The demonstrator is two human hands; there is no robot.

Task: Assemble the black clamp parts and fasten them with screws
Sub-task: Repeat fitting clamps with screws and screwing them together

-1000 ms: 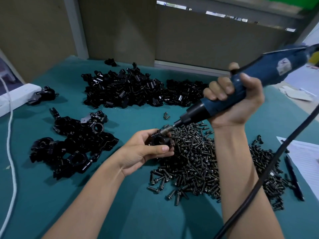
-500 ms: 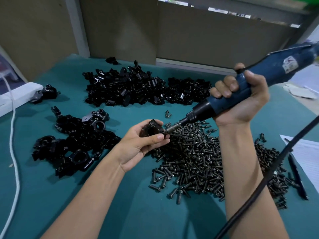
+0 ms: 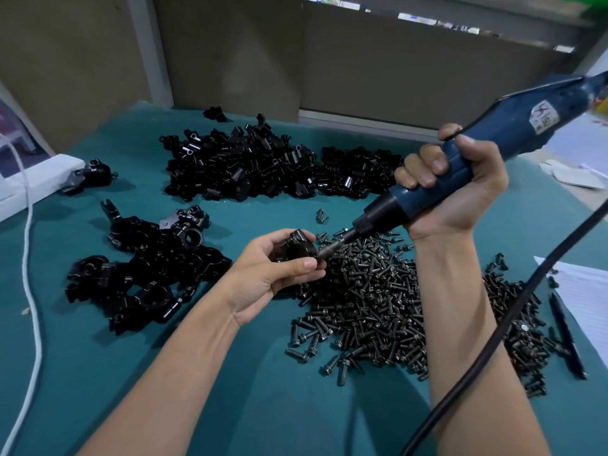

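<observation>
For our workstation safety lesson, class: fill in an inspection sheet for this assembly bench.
Surface: teal mat covers bench.
Job's things: clamp in hand; screw pile right; loose clamp parts far; clamp heap left; blue screwdriver, bit at clamp.
Clutter: pen and paper, right edge.
Grippers: left hand holds clamp; right hand grips screwdriver.
Cables: black cable across right forearm; white cord left.
Surroundings: brown partition behind.
</observation>
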